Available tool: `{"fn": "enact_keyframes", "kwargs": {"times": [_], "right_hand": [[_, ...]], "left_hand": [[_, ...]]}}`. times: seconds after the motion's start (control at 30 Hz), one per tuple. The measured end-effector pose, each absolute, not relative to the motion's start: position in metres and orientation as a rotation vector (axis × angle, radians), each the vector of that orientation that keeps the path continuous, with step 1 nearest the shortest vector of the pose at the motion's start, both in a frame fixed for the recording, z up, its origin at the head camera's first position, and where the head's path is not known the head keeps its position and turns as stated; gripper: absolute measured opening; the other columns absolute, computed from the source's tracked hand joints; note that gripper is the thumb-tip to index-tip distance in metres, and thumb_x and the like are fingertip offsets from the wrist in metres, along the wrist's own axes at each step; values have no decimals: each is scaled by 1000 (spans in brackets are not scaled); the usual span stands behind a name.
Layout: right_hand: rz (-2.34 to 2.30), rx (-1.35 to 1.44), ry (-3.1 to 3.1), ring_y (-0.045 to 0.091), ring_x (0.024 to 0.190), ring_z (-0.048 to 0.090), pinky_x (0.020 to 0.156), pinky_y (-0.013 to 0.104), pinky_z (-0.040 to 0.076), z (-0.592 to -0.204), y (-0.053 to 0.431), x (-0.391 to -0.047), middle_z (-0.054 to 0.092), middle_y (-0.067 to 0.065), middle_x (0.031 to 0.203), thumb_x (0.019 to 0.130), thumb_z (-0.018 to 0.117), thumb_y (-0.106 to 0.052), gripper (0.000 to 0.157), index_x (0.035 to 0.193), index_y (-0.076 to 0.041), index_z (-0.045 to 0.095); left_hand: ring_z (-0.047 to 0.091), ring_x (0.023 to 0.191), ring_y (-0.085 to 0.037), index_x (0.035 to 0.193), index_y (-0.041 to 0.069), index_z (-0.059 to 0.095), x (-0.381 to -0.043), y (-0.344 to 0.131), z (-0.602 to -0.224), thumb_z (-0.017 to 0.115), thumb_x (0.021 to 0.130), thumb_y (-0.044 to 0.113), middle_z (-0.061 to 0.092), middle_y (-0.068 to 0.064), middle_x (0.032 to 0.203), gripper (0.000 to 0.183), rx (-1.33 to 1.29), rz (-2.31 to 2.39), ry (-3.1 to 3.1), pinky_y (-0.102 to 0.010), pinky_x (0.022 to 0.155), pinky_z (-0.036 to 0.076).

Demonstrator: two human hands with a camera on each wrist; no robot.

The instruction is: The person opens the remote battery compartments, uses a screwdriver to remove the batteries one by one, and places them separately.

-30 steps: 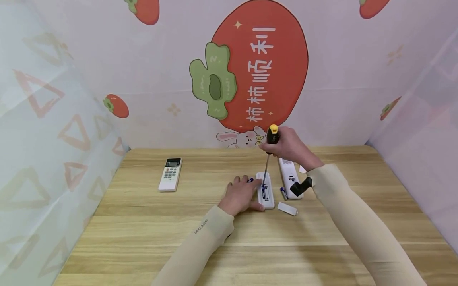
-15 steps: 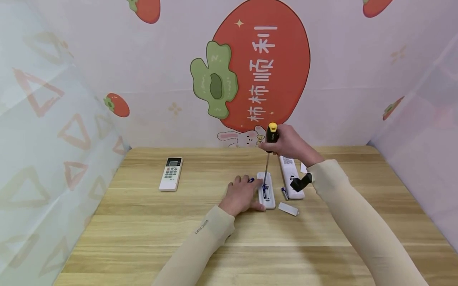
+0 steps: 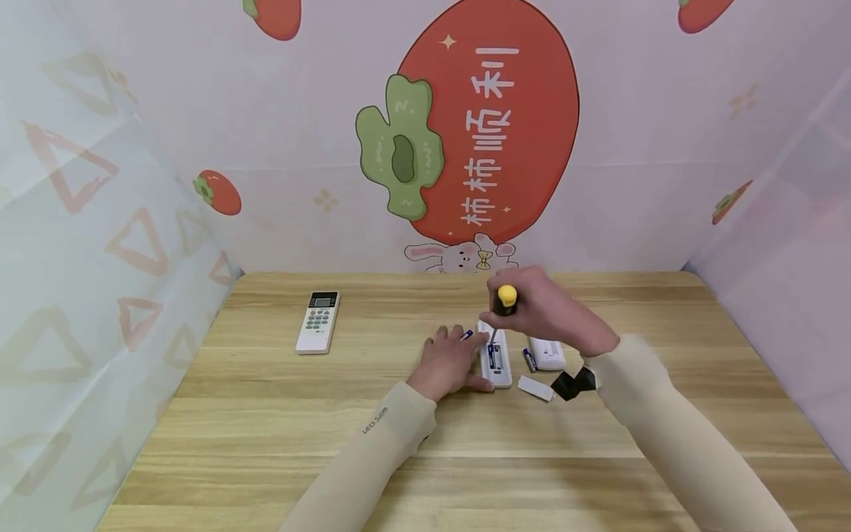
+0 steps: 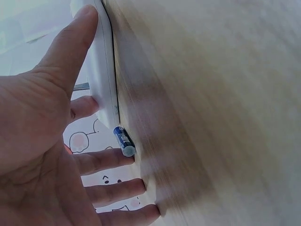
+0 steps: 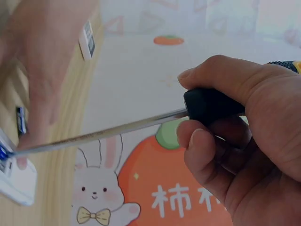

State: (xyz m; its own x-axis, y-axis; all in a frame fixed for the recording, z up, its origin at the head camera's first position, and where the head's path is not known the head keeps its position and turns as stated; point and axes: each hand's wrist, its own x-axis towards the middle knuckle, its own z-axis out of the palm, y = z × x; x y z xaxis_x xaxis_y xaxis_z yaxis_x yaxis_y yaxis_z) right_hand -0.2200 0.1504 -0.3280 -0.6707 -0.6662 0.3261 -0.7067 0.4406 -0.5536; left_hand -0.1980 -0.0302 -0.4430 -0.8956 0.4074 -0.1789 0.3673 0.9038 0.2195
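Note:
My left hand [image 3: 447, 363] lies beside a white remote control [image 3: 503, 373], its fingers stretched out, thumb and index fingertip pressing the remote's edge. The remote lies back up with its battery compartment uncovered and a blue battery [image 3: 492, 356] inside. A screwdriver [image 3: 507, 296] with a black and yellow handle is gripped in my right hand [image 3: 548, 310]. In the right wrist view, its metal shaft [image 5: 108, 132] runs down to the blue battery end in the compartment. A loose battery [image 4: 124, 141] sits on the table by my left fingers.
Right of the remote lie another battery [image 3: 529, 360], a white battery cover [image 3: 535, 389] and a second white remote [image 3: 548, 355], partly hidden by my right hand. A third remote [image 3: 318, 323] lies face up at the left. A printed cloth wall [image 3: 279, 222] stands behind the table.
My right hand has come down and nearer to me, tipping the screwdriver handle lower and toward me while the tip stays at the compartment. My left hand has not moved.

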Motion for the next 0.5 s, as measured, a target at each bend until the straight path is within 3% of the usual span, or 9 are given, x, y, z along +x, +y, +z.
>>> {"fn": "enact_keyframes", "kwargs": {"times": [0.2,0.5], "right_hand": [[1030,1182,-2617,12,67,54,64,32,48,-331,149,-217,54,-11,68,83,85,-9,30,74,-19,58],[1118,890,-2752,19,64,58,63,37,49,-329,149,-246,63,0,72,86,82,-14,18,83,-10,65]], "left_hand": [[45,126,-36,155,33,44,-198,-29,-443,76,76,67,50,-10,143,92,581,253,2842,-62,103,41],[45,126,-36,153,32,48,-197,-30,-444,78,76,64,50,-10,144,89,581,303,2856,-61,103,41]]}}
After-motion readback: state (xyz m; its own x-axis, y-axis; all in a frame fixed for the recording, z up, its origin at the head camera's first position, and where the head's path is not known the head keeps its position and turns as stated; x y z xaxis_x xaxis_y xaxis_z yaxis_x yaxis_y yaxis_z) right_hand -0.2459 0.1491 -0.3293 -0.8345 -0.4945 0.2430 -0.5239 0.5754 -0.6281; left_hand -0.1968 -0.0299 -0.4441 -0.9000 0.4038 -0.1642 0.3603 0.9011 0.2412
